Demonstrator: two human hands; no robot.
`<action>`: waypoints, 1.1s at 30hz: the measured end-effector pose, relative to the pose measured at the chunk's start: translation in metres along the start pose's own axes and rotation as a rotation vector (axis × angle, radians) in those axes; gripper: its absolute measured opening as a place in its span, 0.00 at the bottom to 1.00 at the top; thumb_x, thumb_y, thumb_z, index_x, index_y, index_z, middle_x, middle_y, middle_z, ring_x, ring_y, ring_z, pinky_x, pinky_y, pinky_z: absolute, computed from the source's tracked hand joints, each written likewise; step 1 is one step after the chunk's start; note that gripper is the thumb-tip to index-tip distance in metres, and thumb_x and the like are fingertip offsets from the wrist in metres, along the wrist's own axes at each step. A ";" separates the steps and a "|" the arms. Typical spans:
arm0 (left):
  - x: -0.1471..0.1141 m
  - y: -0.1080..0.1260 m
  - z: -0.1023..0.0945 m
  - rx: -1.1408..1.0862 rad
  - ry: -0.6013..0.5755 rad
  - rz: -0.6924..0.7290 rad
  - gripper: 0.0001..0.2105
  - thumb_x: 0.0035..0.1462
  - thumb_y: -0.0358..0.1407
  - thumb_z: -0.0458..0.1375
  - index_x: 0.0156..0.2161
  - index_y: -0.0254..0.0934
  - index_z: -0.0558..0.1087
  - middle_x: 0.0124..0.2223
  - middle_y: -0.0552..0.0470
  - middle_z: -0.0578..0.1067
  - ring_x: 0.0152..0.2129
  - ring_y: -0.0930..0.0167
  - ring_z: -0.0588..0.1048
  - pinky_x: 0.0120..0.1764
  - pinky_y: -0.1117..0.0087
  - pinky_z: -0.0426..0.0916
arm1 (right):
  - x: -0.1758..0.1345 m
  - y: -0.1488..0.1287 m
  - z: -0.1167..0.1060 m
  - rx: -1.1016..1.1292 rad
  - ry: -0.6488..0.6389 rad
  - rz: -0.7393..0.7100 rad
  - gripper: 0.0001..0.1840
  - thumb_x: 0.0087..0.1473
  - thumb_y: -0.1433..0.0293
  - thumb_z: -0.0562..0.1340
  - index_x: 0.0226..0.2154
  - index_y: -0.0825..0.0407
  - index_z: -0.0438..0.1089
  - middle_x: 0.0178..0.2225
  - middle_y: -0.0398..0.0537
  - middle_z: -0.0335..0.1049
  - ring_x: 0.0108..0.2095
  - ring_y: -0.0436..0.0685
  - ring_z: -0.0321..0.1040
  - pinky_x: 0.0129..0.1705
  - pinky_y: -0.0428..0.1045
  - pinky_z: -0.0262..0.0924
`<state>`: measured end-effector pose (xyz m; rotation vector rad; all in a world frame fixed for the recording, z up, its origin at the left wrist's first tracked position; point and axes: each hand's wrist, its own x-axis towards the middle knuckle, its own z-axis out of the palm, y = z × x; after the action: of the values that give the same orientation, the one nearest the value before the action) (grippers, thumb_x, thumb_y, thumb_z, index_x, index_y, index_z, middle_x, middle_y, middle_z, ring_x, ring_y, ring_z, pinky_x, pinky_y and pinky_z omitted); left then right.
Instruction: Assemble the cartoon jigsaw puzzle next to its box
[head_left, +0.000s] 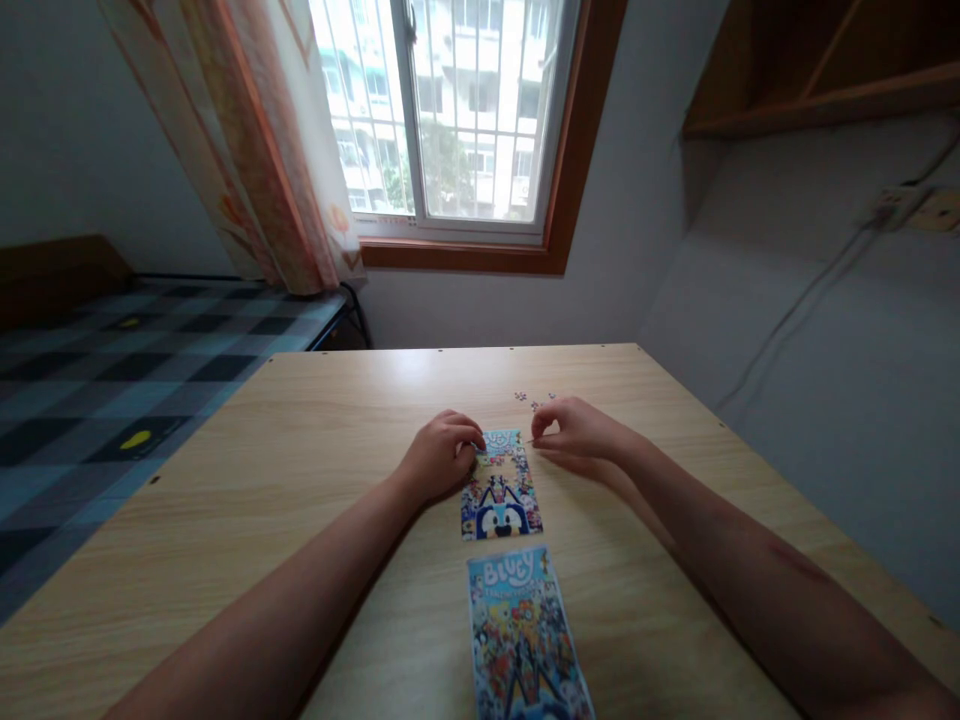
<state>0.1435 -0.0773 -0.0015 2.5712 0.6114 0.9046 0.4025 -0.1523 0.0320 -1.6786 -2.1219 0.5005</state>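
Note:
A partly assembled jigsaw puzzle lies flat on the wooden table, showing a blue cartoon dog's face at its near end and a gap across its middle. My left hand rests over the puzzle's upper left edge, fingers loosely bent and touching it. Just off the upper right edge, my right hand pinches a small puzzle piece between thumb and fingertips. Beyond that hand lie several loose pieces. Nearer to me is the Bluey picture box, with a matching design; the bottom of the frame cuts it off.
The pale wooden table reaches toward the window. A bed with a checked cover stands left, beside a patterned curtain. On the right wall are a shelf and a socket with a cable.

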 end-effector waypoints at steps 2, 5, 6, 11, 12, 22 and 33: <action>0.000 0.003 0.000 -0.005 -0.023 0.030 0.14 0.48 0.22 0.55 0.29 0.41 0.80 0.37 0.53 0.81 0.38 0.67 0.74 0.47 0.61 0.70 | 0.002 -0.004 0.003 0.148 -0.041 -0.038 0.03 0.53 0.71 0.68 0.32 0.52 0.80 0.31 0.46 0.78 0.33 0.53 0.71 0.38 0.48 0.63; 0.000 0.005 -0.002 -0.002 -0.061 0.064 0.15 0.49 0.22 0.56 0.32 0.42 0.81 0.39 0.53 0.81 0.40 0.66 0.74 0.48 0.61 0.70 | 0.005 -0.011 0.013 0.260 -0.048 -0.078 0.05 0.55 0.69 0.68 0.35 0.52 0.81 0.31 0.46 0.79 0.32 0.52 0.71 0.38 0.48 0.64; 0.000 0.006 -0.002 0.000 -0.070 0.070 0.15 0.49 0.22 0.56 0.32 0.42 0.82 0.39 0.53 0.81 0.40 0.66 0.74 0.48 0.61 0.70 | 0.006 -0.013 0.018 0.279 -0.046 -0.077 0.05 0.55 0.69 0.68 0.35 0.51 0.81 0.31 0.46 0.80 0.32 0.52 0.72 0.39 0.48 0.65; -0.001 0.008 -0.003 0.019 -0.104 0.078 0.14 0.52 0.23 0.56 0.33 0.43 0.82 0.40 0.52 0.81 0.40 0.66 0.74 0.49 0.59 0.70 | 0.006 -0.017 0.037 0.300 0.015 0.011 0.07 0.55 0.71 0.67 0.36 0.50 0.82 0.33 0.46 0.82 0.33 0.53 0.74 0.39 0.48 0.66; -0.001 0.008 -0.003 0.022 -0.110 0.077 0.14 0.52 0.24 0.56 0.33 0.43 0.83 0.40 0.52 0.81 0.40 0.66 0.74 0.49 0.59 0.71 | 0.006 -0.016 0.039 0.291 0.028 0.014 0.08 0.54 0.71 0.66 0.36 0.49 0.82 0.33 0.46 0.82 0.33 0.54 0.74 0.39 0.49 0.67; 0.000 0.006 0.000 0.035 -0.136 0.094 0.15 0.50 0.23 0.56 0.32 0.43 0.83 0.41 0.52 0.81 0.40 0.65 0.74 0.50 0.59 0.71 | 0.006 -0.017 0.046 0.098 0.139 0.017 0.06 0.53 0.70 0.68 0.33 0.49 0.83 0.32 0.47 0.81 0.34 0.56 0.74 0.41 0.50 0.65; -0.001 0.008 -0.001 0.036 -0.140 0.075 0.15 0.49 0.23 0.56 0.32 0.43 0.83 0.41 0.52 0.81 0.41 0.65 0.74 0.49 0.58 0.71 | 0.007 -0.012 0.052 0.164 0.166 0.054 0.06 0.52 0.69 0.68 0.32 0.49 0.83 0.31 0.48 0.80 0.35 0.56 0.74 0.41 0.50 0.63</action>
<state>0.1441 -0.0838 0.0026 2.6780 0.4987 0.7345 0.3644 -0.1506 -0.0064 -1.6296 -1.8705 0.5169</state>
